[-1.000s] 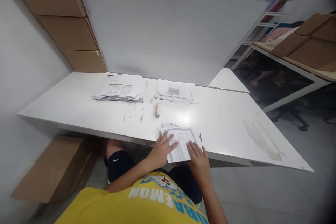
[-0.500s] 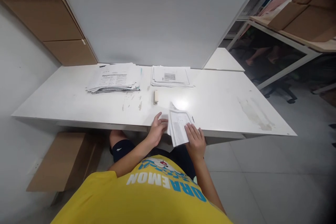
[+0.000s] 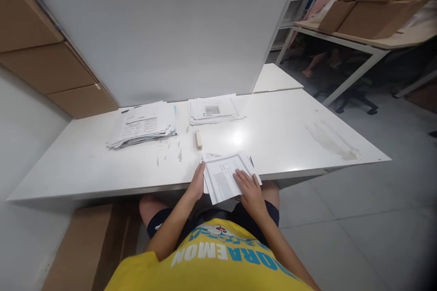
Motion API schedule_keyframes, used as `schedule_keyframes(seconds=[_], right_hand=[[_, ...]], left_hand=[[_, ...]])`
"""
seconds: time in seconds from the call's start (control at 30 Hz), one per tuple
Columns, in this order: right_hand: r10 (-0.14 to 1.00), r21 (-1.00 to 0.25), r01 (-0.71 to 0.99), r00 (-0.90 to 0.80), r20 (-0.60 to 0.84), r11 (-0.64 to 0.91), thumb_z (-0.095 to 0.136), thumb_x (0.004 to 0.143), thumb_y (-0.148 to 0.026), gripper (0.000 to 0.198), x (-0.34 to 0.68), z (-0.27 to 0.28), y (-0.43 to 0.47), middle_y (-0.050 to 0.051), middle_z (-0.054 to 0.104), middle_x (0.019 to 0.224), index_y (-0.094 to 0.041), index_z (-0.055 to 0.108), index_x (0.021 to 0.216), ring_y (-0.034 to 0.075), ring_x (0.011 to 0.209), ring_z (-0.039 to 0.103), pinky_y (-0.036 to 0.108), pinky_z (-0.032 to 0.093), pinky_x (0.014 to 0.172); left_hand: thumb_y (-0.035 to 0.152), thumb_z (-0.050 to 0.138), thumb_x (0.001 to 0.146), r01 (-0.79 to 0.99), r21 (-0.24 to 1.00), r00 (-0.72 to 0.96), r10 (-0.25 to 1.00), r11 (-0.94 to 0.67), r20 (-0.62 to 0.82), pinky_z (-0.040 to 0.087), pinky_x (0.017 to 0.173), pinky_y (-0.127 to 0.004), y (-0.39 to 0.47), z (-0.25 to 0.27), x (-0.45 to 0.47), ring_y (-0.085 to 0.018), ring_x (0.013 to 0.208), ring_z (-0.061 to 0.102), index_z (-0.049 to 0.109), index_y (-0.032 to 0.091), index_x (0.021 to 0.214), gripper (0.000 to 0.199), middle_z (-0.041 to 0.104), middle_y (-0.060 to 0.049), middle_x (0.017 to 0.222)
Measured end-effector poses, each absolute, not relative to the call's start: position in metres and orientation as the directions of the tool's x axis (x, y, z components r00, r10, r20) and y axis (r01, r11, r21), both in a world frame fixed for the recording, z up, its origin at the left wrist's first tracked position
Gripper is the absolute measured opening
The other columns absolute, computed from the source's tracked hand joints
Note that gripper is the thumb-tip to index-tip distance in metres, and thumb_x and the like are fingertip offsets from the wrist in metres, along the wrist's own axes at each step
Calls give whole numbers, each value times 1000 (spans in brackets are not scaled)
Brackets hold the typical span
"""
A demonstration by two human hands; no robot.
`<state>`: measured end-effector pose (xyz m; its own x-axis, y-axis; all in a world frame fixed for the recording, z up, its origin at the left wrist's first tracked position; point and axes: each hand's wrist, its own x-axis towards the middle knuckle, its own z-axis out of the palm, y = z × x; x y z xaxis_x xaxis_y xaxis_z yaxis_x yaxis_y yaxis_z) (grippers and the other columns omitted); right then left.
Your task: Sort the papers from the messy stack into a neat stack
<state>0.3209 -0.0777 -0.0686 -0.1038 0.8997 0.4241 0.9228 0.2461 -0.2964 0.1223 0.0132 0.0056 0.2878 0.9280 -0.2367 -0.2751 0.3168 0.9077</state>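
A few loose printed sheets of paper (image 3: 223,177) lie across the front edge of the white table, the top one with a grey border and a dark text block. My left hand (image 3: 196,183) is closed at their left edge, its lower fingers hidden. My right hand (image 3: 251,189) grips their right side, fingers stretched over the top and the thumb out of sight. Just beyond the sheets stands a small beige stapler (image 3: 198,140). Farther back are a thick, uneven paper stack (image 3: 141,125) on the left and a thinner paper stack (image 3: 213,110) to its right.
A whiteboard (image 3: 170,36) stands along the back of the white table (image 3: 280,132). Cardboard boxes (image 3: 48,68) are piled at the left, and another cardboard box (image 3: 78,245) sits below the table. At right, a person's legs (image 3: 317,61) show under a second table (image 3: 341,41).
The sheets, lifted and tilted before, now lie flatter and farther left. My left hand has closed from open fingers onto their left edge. The camera view has tilted up.
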Motion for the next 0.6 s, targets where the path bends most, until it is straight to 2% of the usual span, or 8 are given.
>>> schedule_keyframes(seconds=[0.13, 0.27, 0.33, 0.4, 0.47, 0.53, 0.6], right_hand=[[957, -510, 846, -2, 289, 156, 44, 77, -7, 70, 326, -56, -59, 10, 49, 152, -24, 51, 144, 29, 144, 41, 61, 21, 119], [995, -776, 623, -55, 84, 100, 58, 84, -27, 53, 339, -23, -46, 9, 47, 154, -28, 59, 137, 33, 146, 36, 63, 15, 121], [989, -890, 441, 27, 147, 120, 60, 88, -37, 51, 348, -7, -41, 7, 50, 151, -30, 57, 138, 30, 144, 39, 57, 19, 122], [916, -933, 316, 296, 269, 172, 64, 87, -43, 63, 358, 4, -34, 7, 45, 154, -31, 46, 146, 27, 145, 38, 52, 23, 122], [797, -941, 258, 508, 326, 221, 73, 79, -48, 81, 366, 10, -26, 8, 38, 158, -32, 37, 150, 27, 147, 34, 52, 24, 121], [794, -948, 161, 518, 317, 274, 77, 74, -50, 79, 367, 14, -18, 9, 46, 151, -30, 45, 144, 28, 144, 39, 53, 27, 120], [852, -942, 15, 422, 310, 336, 76, 76, -48, 51, 360, 17, -13, 9, 65, 126, -26, 63, 120, 28, 131, 53, 53, 33, 117]], left_hand=[[47, 70, 82, -69, 982, 319, 937, 175, -144, 45, 108, -48, 32, 1, 122, -32, 120, 63, 68, 18, 118, 46, 71, -11, 123], [43, 61, 90, 91, 986, 279, 954, -140, 109, 50, 101, -41, 46, 9, 127, -27, 113, 66, 69, 18, 114, 36, 73, -9, 117], [44, 57, 93, 126, 946, 263, 930, -298, 258, 54, 93, -36, 47, 15, 127, -23, 103, 70, 69, 19, 111, 33, 75, -7, 108], [45, 55, 96, 140, 877, 202, 880, -461, 430, 57, 83, -33, 43, 17, 125, -21, 91, 72, 68, 21, 104, 29, 76, -6, 96], [44, 53, 98, 116, 766, 118, 775, -632, 621, 58, 77, -32, 36, 15, 123, -19, 85, 74, 65, 22, 97, 25, 76, -4, 88], [44, 51, 100, 72, 657, 26, 660, -751, 751, 60, 73, -33, 29, 10, 123, -18, 81, 74, 58, 24, 95, 22, 76, -3, 85], [44, 48, 101, 41, 613, -78, 609, -789, 789, 60, 69, -34, 24, 1, 122, -18, 77, 74, 53, 25, 97, 19, 75, -2, 84]])
